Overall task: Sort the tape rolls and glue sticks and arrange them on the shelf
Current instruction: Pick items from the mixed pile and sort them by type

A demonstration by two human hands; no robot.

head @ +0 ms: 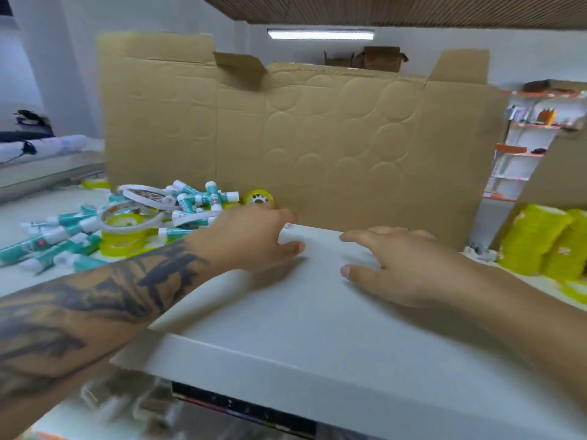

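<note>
A flattened cardboard sheet (305, 138) is stood upright at 12 o'clock behind a white board (286, 328), on which both hands are rested. The left hand (251, 239) and right hand (403, 265) are spread, nothing gripped. Glue sticks (63, 239) and tape rolls (122, 236) are heaped at 10 o'clock; one yellow roll (259, 197) is stood just beyond the left fingers.

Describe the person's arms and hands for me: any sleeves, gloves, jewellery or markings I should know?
Both arms are bare, with no sleeves or gloves in view. The left forearm carries a large dark tattoo running from near the wrist toward the elbow. The left hand is unmarked. The right hand shows no tattoo; a thin dark mark on one finger may be a ring, too small to tell.
</note>
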